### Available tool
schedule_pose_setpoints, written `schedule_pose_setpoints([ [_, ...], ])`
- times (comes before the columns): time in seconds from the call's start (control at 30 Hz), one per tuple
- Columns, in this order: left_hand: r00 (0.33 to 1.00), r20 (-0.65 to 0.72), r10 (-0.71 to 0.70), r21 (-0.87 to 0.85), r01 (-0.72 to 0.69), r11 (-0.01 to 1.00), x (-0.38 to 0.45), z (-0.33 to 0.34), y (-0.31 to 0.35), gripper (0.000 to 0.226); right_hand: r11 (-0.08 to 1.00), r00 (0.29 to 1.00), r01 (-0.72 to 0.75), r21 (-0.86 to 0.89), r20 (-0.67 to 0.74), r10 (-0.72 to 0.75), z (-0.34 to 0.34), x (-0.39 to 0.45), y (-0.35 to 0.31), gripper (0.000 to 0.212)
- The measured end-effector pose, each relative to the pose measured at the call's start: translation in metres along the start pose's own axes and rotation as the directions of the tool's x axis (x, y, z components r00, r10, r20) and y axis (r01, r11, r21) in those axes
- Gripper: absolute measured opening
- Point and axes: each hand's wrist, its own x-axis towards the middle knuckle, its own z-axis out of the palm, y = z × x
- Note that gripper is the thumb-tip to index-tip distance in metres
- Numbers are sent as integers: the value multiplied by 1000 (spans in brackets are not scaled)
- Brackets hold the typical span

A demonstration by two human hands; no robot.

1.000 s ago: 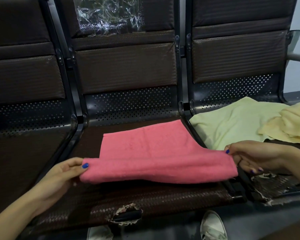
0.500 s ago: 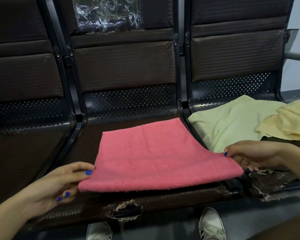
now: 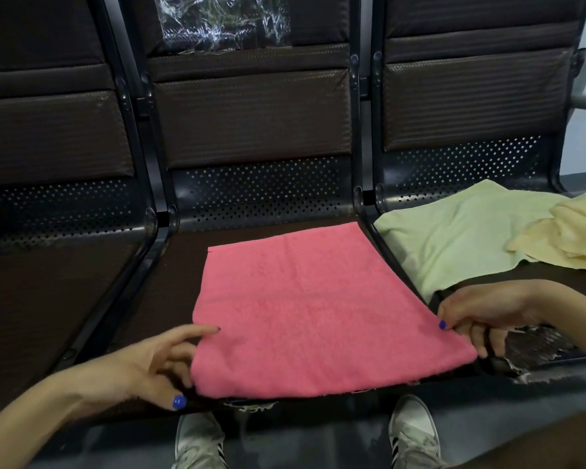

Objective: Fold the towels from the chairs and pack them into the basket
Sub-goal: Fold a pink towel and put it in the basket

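Note:
A pink towel (image 3: 315, 316) lies spread on the middle seat (image 3: 170, 299), its near edge hanging just past the seat front. My left hand (image 3: 149, 363) holds the near-left edge, with fingers tucked under the cloth and the thumb tip at the edge. At the near-right corner my right hand (image 3: 487, 309) pinches the towel, thumb on top and fingers beneath. On the right seat lie a pale green towel (image 3: 454, 245) and a crumpled yellow towel (image 3: 569, 238). No basket is in view.
Three dark brown seats stand in a row with perforated metal backs and black dividers (image 3: 142, 265). The left seat (image 3: 41, 299) carries nothing. Torn upholstery (image 3: 538, 350) shows at the right seat's front. My two sneakers (image 3: 200, 441) stand on the floor below.
The raised near fold of the pink towel has been drawn toward me and lowered, so the towel now lies flat. Both hands moved toward the seat front with it.

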Motion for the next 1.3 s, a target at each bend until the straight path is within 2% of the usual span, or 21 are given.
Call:
schedule_pose_setpoints([
  [0.03, 1000, 5, -1, 218, 0, 976, 1, 3, -3, 85, 999, 999, 7, -31, 36, -6, -1, 0, 2, 33],
  [0.07, 999, -51, 11, 405, 10, 914, 5, 5, -8, 89, 997, 997, 14, -76, 74, -9, -2, -1, 3, 41],
  [0.1, 988, -144, 61, 513, 21, 858, 8, 9, -10, 89, 991, 994, 28, -131, 112, -13, -3, 0, 5, 49],
  [0.17, 922, -300, 246, 582, -27, 812, 17, 15, -18, 86, 970, 987, 61, -236, 161, -23, -2, 2, 12, 54],
  [0.23, 853, -342, 393, 632, -101, 768, 25, 19, -24, 82, 964, 990, 51, -260, 143, -14, 2, 2, 14, 40],
  [0.3, 821, -352, 449, 621, -154, 768, 29, 18, -27, 73, 977, 996, 75, -201, 58, -64, 3, 3, 14, 29],
  [0.37, 831, -327, 451, 589, -194, 785, 30, 18, -28, 59, 985, 984, 166, -52, -50, -169, 0, 3, 13, 23],
  [0.43, 900, -212, 381, 626, -174, 760, 29, 19, -30, 72, 949, 950, 290, 126, -152, -271, -6, 4, 13, 17],
  [0.53, 980, -34, 194, 823, -82, 562, 31, 23, -38, 102, 828, 883, 448, 337, -314, -350, -12, 10, 12, 32],
  [0.6, 983, -30, 183, 884, -59, 464, 34, 26, -40, 109, 768, 852, 500, 401, -387, -353, -11, 15, 10, 56],
  [0.63, 971, -45, 236, 892, -67, 448, 37, 28, -41, 107, 754, 844, 508, 417, -413, -341, -10, 18, 9, 59],
  [0.67, 947, -68, 313, 883, -89, 461, 39, 28, -43, 103, 744, 842, 512, 429, -422, -336, -7, 20, 4, 50],
  [0.73, 890, -127, 439, 803, -168, 572, 40, 32, -47, 92, 724, 850, 503, 472, -420, -317, 1, 22, -5, 15],
  [0.77, 866, -151, 477, 758, -209, 618, 40, 33, -48, 85, 721, 850, 500, 480, -434, -300, 3, 24, -7, 13],
  [0.9, 729, -352, 588, 623, -286, 728, 40, 36, -42, 63, 732, 844, 497, 465, -455, -284, 7, 27, -13, 20],
  [1.0, 719, -502, 481, 337, -350, 874, 42, 33, -29, 71, 738, 830, 505, 448, -486, -274, 4, 22, -15, 21],
  [1.07, 687, -569, 452, 169, -440, 882, 37, 29, -12, 61, 717, 818, 524, 460, -506, -273, -1, 19, -14, 22],
  [1.13, 647, -608, 460, 43, -552, 833, 28, 22, 7, 48, 693, 815, 543, 474, -497, -298, -6, 14, -12, 22],
  [1.17, 642, -608, 467, -15, -597, 802, 22, 18, 13, 57, 679, 815, 554, 482, -481, -323, -8, 11, -11, 28],
  [1.23, 635, -616, 466, -83, -640, 764, 13, 12, 24, 73, 677, 817, 564, 473, -438, -375, -11, 5, -9, 66],
  [1.3, 653, -596, 468, -102, -639, 762, 4, 7, 27, 74, 686, 822, 561, 463, -407, -398, -12, 2, -7, 91],
])
